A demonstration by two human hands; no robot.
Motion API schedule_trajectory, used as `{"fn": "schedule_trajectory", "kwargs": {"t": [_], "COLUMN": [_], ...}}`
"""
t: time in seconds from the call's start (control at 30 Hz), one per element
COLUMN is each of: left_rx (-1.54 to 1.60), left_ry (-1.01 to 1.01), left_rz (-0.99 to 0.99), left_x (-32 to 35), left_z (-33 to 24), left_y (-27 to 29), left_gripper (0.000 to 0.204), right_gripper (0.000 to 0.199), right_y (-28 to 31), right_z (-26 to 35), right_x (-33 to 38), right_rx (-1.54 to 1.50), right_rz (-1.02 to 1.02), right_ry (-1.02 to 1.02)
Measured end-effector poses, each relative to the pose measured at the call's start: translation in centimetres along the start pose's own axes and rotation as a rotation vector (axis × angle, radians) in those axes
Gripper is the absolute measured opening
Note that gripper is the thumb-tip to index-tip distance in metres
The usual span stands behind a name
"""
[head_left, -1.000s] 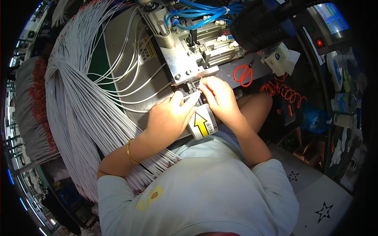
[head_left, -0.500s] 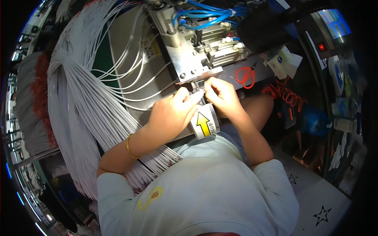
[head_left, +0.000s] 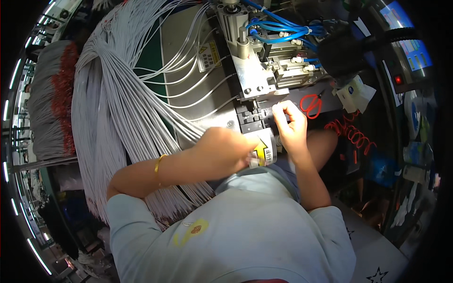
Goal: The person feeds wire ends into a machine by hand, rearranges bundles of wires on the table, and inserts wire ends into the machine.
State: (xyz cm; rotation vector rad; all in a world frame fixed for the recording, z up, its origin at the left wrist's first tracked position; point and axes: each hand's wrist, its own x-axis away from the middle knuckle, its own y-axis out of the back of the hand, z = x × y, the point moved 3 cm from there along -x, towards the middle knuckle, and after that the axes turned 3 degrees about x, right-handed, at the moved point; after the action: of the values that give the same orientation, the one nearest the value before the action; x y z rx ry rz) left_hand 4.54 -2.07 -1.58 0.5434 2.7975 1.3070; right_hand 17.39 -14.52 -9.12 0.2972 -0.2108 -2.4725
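My left hand (head_left: 222,151) is smeared by motion, low in front of a white round part (head_left: 269,141) that bears a yellow arrow. What its fingers do cannot be made out. My right hand (head_left: 293,127) is raised just right of a small dark clamp block (head_left: 251,118), thumb and forefinger pressed together. Whatever may be between those fingertips is too small to name. Above the block stands a metal press machine (head_left: 252,75) with cylinders and blue air hoses (head_left: 283,35). To the left hangs a thick bundle of light grey wires (head_left: 127,94), several strands looping over the metal plate.
Red-handled scissors (head_left: 311,105) lie right of the machine, near a coiled red hose (head_left: 351,133). A dark lamp head (head_left: 339,52) hangs at the upper right, by a lit screen (head_left: 415,54). Another wire stack with red ends (head_left: 63,99) sits far left.
My left hand has pulled back from the clamp block toward my body. My right hand stays beside the block, now apart from the left. The whole view has shifted, with the scene farther right.
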Motion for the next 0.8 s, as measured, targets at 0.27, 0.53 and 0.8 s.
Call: {"fn": "schedule_trajectory", "kwargs": {"t": [0.27,0.53,0.8], "left_rx": [0.013,0.842,0.821], "left_ry": [-0.062,0.458,0.420], "left_rz": [-0.572,-0.169,-0.434], "left_x": [-1.4,-1.6,-1.5], "left_z": [2.6,4.6,4.8], "left_y": [1.0,0.4,0.5], "left_gripper": [0.007,0.022,0.021], "right_gripper": [0.006,0.013,0.012], "right_y": [-0.5,-1.3,-1.1], "right_z": [1.6,1.7,2.2], "right_x": [0.2,0.0,-0.5], "right_rx": [0.112,-0.181,-0.005], "right_rz": [0.045,0.129,0.128], "right_ry": [0.206,0.070,0.211]}}
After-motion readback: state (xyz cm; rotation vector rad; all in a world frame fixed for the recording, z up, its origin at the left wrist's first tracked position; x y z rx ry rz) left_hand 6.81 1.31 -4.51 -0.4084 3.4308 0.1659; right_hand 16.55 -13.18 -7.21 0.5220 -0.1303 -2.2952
